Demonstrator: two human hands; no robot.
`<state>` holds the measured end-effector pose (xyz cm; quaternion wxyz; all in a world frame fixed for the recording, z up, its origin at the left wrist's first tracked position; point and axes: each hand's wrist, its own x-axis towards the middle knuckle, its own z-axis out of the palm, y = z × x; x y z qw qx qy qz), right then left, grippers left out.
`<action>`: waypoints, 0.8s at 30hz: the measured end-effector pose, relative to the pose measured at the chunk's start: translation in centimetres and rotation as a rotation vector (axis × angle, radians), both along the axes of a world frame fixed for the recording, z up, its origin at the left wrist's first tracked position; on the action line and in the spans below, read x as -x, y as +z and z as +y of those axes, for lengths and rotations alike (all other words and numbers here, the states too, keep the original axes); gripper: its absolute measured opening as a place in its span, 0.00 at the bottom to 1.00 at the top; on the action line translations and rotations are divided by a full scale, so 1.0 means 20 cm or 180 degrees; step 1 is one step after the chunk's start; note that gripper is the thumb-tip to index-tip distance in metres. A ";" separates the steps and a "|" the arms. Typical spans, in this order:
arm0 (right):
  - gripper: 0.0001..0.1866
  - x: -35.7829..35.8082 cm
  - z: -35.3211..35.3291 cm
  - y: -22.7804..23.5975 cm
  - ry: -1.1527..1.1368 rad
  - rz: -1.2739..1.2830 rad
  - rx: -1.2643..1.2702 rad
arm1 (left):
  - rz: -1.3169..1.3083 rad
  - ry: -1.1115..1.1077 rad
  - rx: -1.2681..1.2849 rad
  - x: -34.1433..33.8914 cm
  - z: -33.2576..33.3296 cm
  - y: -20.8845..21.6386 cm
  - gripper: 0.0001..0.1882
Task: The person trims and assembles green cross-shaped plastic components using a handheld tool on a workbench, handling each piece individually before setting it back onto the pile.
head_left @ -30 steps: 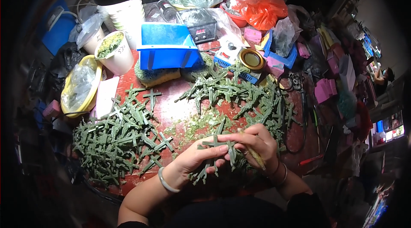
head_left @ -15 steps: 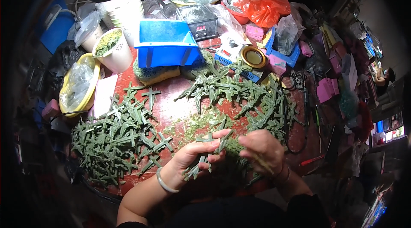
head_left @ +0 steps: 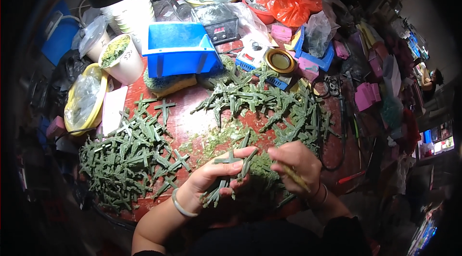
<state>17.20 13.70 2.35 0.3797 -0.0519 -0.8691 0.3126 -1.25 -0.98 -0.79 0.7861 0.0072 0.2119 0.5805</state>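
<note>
My left hand [head_left: 204,175], with a pale bangle at its wrist, is closed around several small green crosses [head_left: 248,163]. One cross stands up between thumb and forefinger, and others stick out below the palm. Just to the right, my right hand [head_left: 303,162] grips a thin yellowish-brown tool handle [head_left: 294,178]; the tool's working end is hidden or too small to make out. A short gap parts its fingertips from the held crosses. Green shavings [head_left: 216,138] lie on the red table [head_left: 185,111] beyond my hands.
A heap of green crosses [head_left: 120,160] lies left, with another heap [head_left: 260,99] ahead and right. Behind stand a blue bin [head_left: 180,61] on sponges, a white cup of green scraps [head_left: 127,66], a yellow basin [head_left: 101,107] and a small white-and-blue device [head_left: 252,56]. Cables [head_left: 342,135] hang right.
The whole view has shifted slightly, so the table's things sit further left. My right hand has turned a little and drawn slightly away from the crosses, showing more of the tool handle.
</note>
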 end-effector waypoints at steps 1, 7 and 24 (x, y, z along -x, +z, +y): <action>0.16 0.00 0.00 0.00 0.0171 0.0034 0.0014 | 0.0048 0.0000 -0.0014 0.00 0.00 0.00 0.30; 0.17 0.00 0.01 0.00 -0.0010 -0.0004 0.0112 | 0.0316 -0.0005 -0.0052 0.00 0.00 0.01 0.29; 0.12 -0.05 0.01 0.03 0.0530 -0.0119 0.1093 | 0.0876 0.0049 -0.0289 -0.01 0.02 0.08 0.26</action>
